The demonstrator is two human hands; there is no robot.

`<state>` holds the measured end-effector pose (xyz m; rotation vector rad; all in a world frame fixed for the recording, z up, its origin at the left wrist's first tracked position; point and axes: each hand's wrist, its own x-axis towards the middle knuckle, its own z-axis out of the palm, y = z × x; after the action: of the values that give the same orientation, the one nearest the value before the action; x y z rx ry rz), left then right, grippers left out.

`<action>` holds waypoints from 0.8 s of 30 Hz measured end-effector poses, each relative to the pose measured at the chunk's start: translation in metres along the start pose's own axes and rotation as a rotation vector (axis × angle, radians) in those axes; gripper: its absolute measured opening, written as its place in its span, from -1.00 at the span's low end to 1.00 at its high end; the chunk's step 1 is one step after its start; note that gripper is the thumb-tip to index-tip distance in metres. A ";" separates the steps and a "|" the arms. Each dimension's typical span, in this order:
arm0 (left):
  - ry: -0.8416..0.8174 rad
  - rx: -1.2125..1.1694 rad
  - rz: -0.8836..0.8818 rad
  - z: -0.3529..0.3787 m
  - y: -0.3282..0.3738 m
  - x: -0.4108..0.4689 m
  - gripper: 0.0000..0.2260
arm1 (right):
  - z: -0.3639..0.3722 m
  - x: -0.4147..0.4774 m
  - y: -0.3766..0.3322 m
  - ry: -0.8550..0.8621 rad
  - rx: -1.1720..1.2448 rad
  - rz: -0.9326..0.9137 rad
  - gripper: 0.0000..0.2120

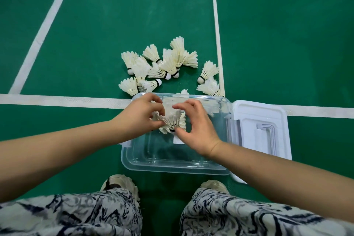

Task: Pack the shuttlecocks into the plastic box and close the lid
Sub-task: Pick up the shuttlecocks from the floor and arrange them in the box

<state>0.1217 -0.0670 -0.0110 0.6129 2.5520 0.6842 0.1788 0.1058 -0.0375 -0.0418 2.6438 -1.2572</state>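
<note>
Green court (95,25); shuttlecock bunch (172,119), corks (172,130) toward person.

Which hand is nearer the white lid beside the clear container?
Right. The right hand holds the shuttlecocks over the container's middle, the lid off to its right; the left hand grips them from the container's left side, farther away.

the person: bare forearms (57,151); loose trousers (76,216) in a white, grey and navy marbled print; cream-coloured trainers (122,183) with dark insides.
</note>
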 end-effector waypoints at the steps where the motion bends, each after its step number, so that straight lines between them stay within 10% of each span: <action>1: 0.004 0.000 0.006 0.001 0.001 0.000 -0.85 | 0.000 -0.001 0.000 0.006 -0.016 -0.020 -0.58; 17: 0.003 -0.059 -0.059 0.005 0.006 0.001 -0.51 | -0.023 -0.011 0.016 0.278 0.076 0.009 -0.83; 24: 0.037 -0.083 -0.081 0.003 0.006 -0.002 -0.54 | -0.033 -0.004 0.028 0.116 -0.343 0.198 -0.82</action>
<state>0.1266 -0.0630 -0.0094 0.4710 2.5521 0.7749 0.1777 0.1489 -0.0383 0.2405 2.8480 -0.7575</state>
